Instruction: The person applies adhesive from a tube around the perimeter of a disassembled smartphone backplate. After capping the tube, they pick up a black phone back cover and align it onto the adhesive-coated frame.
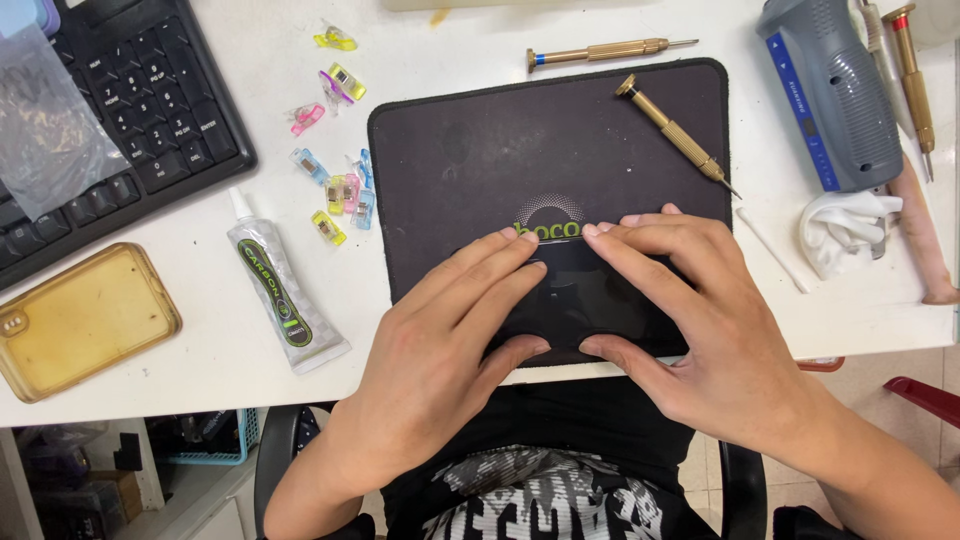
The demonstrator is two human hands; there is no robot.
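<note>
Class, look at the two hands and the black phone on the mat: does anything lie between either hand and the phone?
Nothing visible does. The left hand and right hand both rest directly on the phone, fingertips along its far edge and thumbs on its near edge, on the mat.

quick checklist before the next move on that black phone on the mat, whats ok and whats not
1. Left hand on the black phone, fingers at the far edge, thumb at the near edge: ok.
2. Right hand grips it the same way: ok.
3. Phone lies on the dark mat, not the bare table: ok.
4. Phone near the table's front edge: not ok.
5. Screwdriver on the mat, apart from the hands: ok.
6. Glue tube capped: cannot tell.
</note>
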